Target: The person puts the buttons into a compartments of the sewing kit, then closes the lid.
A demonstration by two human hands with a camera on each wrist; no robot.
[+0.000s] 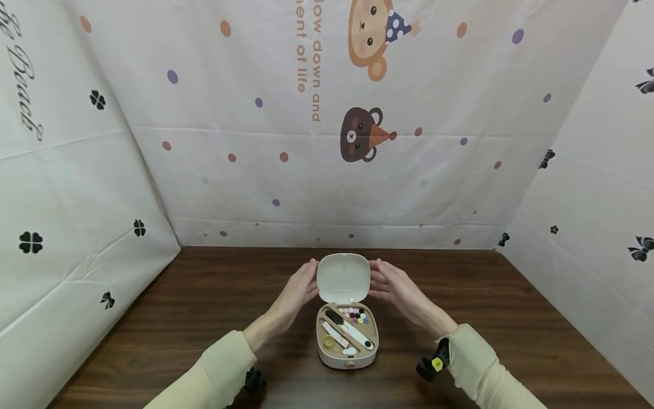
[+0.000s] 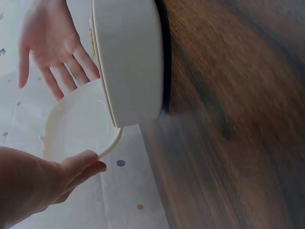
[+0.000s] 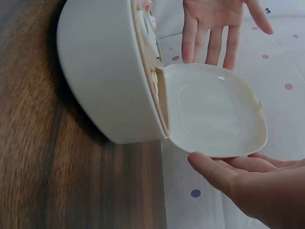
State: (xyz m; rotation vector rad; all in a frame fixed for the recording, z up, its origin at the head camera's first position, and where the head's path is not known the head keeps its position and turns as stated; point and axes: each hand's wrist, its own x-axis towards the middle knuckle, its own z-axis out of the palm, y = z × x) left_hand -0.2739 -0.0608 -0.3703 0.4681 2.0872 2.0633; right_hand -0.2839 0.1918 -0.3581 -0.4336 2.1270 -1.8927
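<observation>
A small cream sewing-kit-like box [image 1: 347, 362] stands on the table with its white lid [image 1: 343, 278] raised upright at the back. Its tan tray holds a long white tool with a black end [image 1: 352, 329], a pale pink-and-white strip [image 1: 334, 335], a round yellowish piece [image 1: 328, 341], a white oval piece [image 1: 349, 351] and several small coloured round pieces [image 1: 356, 314]. At the lid's left edge, my left hand [image 1: 296, 289] has its fingers extended. My right hand [image 1: 401, 289] is at the right edge, fingers straight; in the right wrist view its fingertips touch the lid's rim.
The dark wooden table [image 1: 230, 295] extends to both sides of the box. White printed cloth [image 1: 245, 182] hangs behind it and along the left and right sides. A black strap with a yellow-marked device [image 1: 434, 362] is on the right wrist.
</observation>
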